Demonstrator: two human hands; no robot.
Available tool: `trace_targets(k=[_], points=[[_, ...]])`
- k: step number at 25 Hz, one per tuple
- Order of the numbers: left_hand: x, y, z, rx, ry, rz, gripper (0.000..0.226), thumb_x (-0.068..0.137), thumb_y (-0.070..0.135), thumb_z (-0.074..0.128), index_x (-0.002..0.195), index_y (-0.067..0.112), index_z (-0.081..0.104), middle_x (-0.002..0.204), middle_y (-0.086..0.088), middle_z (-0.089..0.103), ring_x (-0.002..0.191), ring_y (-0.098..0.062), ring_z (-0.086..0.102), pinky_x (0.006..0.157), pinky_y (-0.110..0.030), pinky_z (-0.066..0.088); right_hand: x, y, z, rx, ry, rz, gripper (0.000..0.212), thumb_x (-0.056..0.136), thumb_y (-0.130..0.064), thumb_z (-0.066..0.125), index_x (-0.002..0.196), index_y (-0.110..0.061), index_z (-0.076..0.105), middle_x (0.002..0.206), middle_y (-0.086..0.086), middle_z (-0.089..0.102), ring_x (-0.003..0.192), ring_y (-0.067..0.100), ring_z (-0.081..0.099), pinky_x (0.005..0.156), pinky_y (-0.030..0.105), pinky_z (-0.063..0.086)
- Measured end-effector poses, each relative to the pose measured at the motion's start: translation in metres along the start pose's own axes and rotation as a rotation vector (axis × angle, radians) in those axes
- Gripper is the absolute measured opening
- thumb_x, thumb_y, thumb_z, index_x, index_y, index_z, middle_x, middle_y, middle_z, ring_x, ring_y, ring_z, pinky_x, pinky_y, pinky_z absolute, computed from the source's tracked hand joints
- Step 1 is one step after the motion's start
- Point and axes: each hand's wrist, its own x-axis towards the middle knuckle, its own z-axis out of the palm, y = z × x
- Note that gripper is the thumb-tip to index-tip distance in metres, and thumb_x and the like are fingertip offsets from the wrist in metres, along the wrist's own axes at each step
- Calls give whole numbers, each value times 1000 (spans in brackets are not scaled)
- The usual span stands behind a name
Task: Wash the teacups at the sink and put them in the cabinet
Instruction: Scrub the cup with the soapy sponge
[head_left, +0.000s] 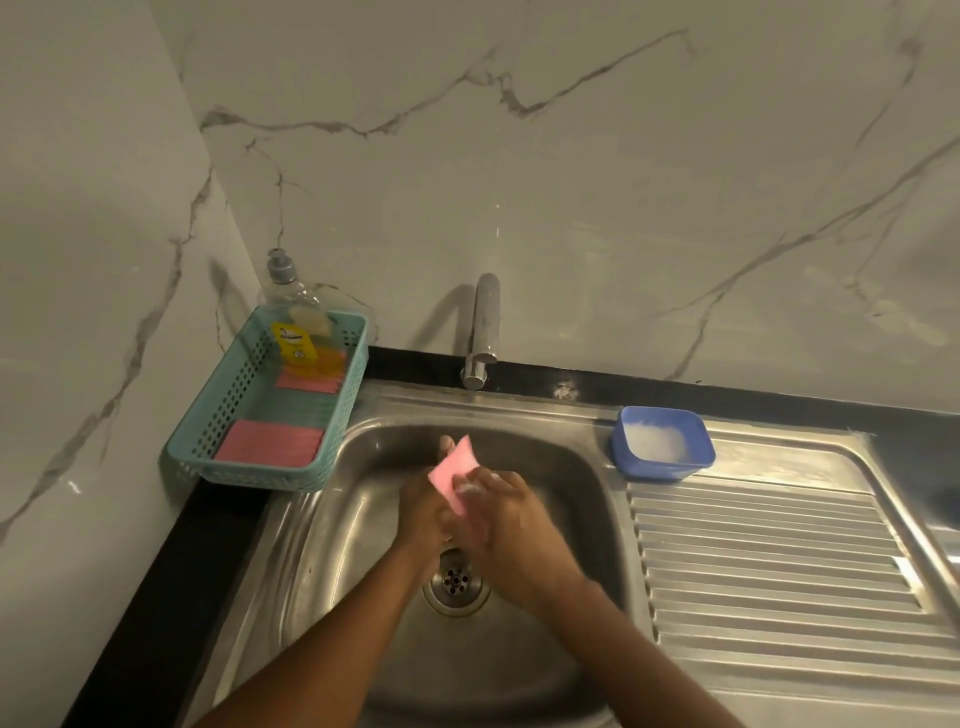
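1x pink sponge (453, 475) over sink (337, 545): left hand (426, 512) & right hand (506, 517) both grip it, fingers curled. Blue tub (655, 470) w/ suds: sink's right rim.

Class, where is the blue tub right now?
In the head view, the blue tub sits right of the sink basin, at the drainboard's back corner.

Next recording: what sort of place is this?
Most likely a home kitchen's washing-up corner: a stainless steel sink with a ribbed drainboard, a tap against the marble-look wall, and a teal basket holding a dish soap bottle. The left hand and right hand hold a pink sponge over it.
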Motion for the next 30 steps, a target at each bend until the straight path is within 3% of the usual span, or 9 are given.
trace_targets(k=[2,5,8,12,15,18,22,26,30], points=[[-10,0,8,3,26,91,79,87,83,40,80,12,75,79,-14,75,82,-31,74,80,-51,60,-3,3,29,17,105,45,31,106,-33,40,115,-15,63,114,0,63,105,14,55,93,30,47],[-19,1,16,-12,82,167,64,97,67,42,75,16,74,74,-6,75,77,-23,74,76,-48,60,14,13,35,406,133,394,16,108,-26,36,112,-21,51,97,0,64,87,15,62,78,42,55],[-21,4,17,51,117,187,61,96,67,44,76,19,74,71,1,75,76,-18,74,66,-34,56,29,15,30,700,29,642,28,104,-17,37,115,-20,63,98,-8,68,89,12,64,76,30,53],[-6,-6,10,70,166,76,72,96,75,32,73,23,77,73,0,76,79,-22,73,78,-40,59,-4,4,53,288,118,339,37,104,-23,36,129,-23,65,131,-17,59,125,-3,51,108,22,40],[-8,-14,15,165,171,105,68,98,68,29,74,25,76,76,-1,75,80,-24,71,81,-45,58,16,25,46,500,8,588,34,104,-21,37,104,-15,70,92,2,73,82,13,66,73,34,53],[-9,-4,20,184,229,144,62,105,54,30,79,20,74,82,-6,75,82,-26,70,81,-45,56,19,19,42,691,94,696,36,104,-19,38,105,-16,73,85,-1,73,76,10,65,62,25,50],[3,-6,15,260,349,47,60,107,46,29,90,12,75,97,-14,74,95,-34,66,83,-39,50,-8,5,61,395,180,435,43,98,-24,37,128,-22,67,123,-15,65,115,-2,57,96,19,47],[-4,-12,19,30,157,75,50,106,36,42,74,18,76,78,-12,75,80,-32,72,72,-38,55,15,29,50,1031,26,865,41,98,-33,44,105,-6,74,87,10,72,80,23,65,67,34,48],[4,10,16,-163,197,-38,66,105,58,28,85,9,68,85,-17,75,78,-31,72,74,-43,58,13,18,55,1049,144,730,35,105,-38,43,128,-28,67,104,8,75,95,24,71,84,41,56]])
